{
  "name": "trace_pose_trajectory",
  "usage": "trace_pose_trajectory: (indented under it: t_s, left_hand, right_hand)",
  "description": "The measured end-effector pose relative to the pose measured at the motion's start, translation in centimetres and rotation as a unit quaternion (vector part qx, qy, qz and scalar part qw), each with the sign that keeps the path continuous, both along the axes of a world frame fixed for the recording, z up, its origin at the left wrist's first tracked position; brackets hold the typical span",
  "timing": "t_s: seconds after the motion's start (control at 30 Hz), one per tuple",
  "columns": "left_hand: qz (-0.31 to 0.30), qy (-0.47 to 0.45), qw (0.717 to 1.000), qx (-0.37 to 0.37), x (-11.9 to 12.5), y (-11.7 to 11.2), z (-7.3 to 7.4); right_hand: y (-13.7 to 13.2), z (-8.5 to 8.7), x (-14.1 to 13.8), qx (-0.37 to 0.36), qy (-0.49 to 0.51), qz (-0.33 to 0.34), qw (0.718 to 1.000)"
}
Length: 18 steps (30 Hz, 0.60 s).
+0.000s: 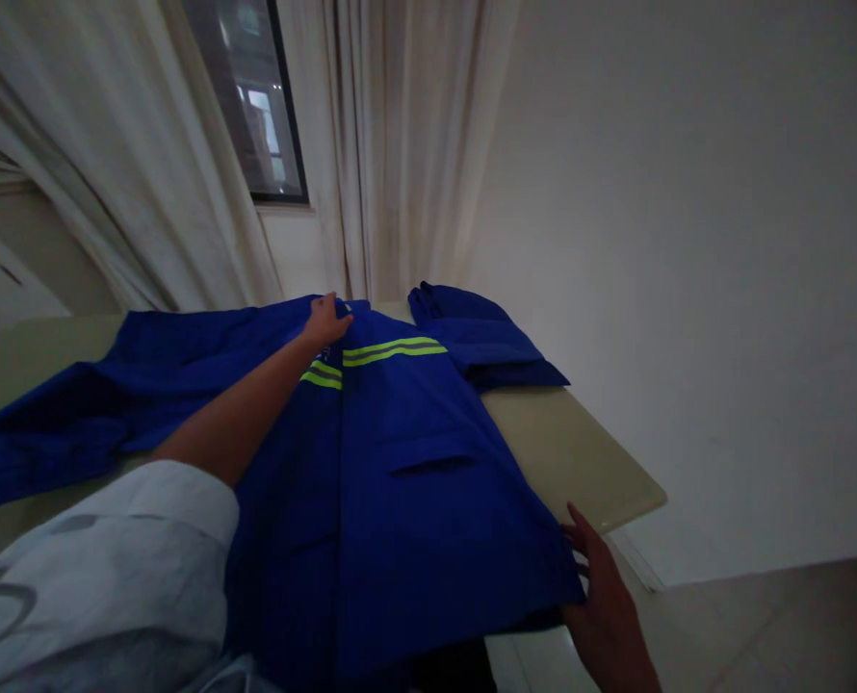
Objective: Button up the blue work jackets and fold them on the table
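A dark blue work jacket [414,520] with yellow-green and grey reflective stripes lies spread, front side up, its lower end toward me. My left hand [327,324] reaches across it to the collar, fingers bent against the cloth and thumb to the right; the fingertips are partly hidden. By the lower right corner of the jacket is my right hand [606,592]. Its visible fingers are apart and touch the side edge near the hem. One sleeve [74,423] stretches out to the left, and the other sleeve [493,342] lies bent at the far right.
Under the jacket is a pale table [580,443] with a rounded right corner; the hem reaches past its near edge. Beige curtains [414,144] and a window [255,106] are behind it. A white wall [674,269] rises at the right, above a tiled floor [775,626].
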<state>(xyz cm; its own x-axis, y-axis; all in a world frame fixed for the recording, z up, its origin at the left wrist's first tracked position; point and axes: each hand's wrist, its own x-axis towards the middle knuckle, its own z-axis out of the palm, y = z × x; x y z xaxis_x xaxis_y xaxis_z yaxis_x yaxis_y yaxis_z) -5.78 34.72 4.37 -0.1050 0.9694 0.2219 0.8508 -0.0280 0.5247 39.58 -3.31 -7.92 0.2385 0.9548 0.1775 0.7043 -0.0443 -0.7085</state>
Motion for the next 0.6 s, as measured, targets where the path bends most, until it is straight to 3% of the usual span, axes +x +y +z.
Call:
trace_pose_trajectory:
  t_s: [0.07, 0.17, 0.27, 0.33, 0.47, 0.53, 0.6]
  left_hand:
    - [0.022, 0.068, 0.996, -0.053, 0.6, -2.4, -2.8]
    - [-0.023, 0.159, 0.978, -0.133, 0.4, -5.8, -6.9]
    - [-0.077, 0.178, 0.97, -0.144, -0.8, -7.3, -9.0]
    - [-0.077, 0.162, 0.975, -0.132, -1.4, -7.3, -9.1]
    - [-0.102, 0.181, 0.976, -0.066, -1.4, -8.2, -7.4]
    - [-0.132, 0.213, 0.967, -0.041, -1.1, -10.2, -6.6]
    - [-0.144, 0.244, 0.956, -0.07, -0.9, -13.1, -6.1]
  right_hand:
    - [-0.3, 0.4, 0.3, -0.013, -0.007, 0.011, 1.0]
    - [-1.0, 2.1, 0.8, -0.015, -0.026, 0.068, 0.997]
    - [-1.2, 4.0, 1.5, 0.011, -0.063, 0.085, 0.994]
    - [-1.3, 4.4, 2.6, 0.033, -0.099, 0.1, 0.99]
    - [-1.7, 3.3, 5.9, 0.014, -0.187, 0.17, 0.967]
    - [-2.0, 3.5, 6.4, 0.008, -0.235, 0.153, 0.96]
    - [-2.1, 5.0, 4.8, 0.007, -0.268, 0.144, 0.953]
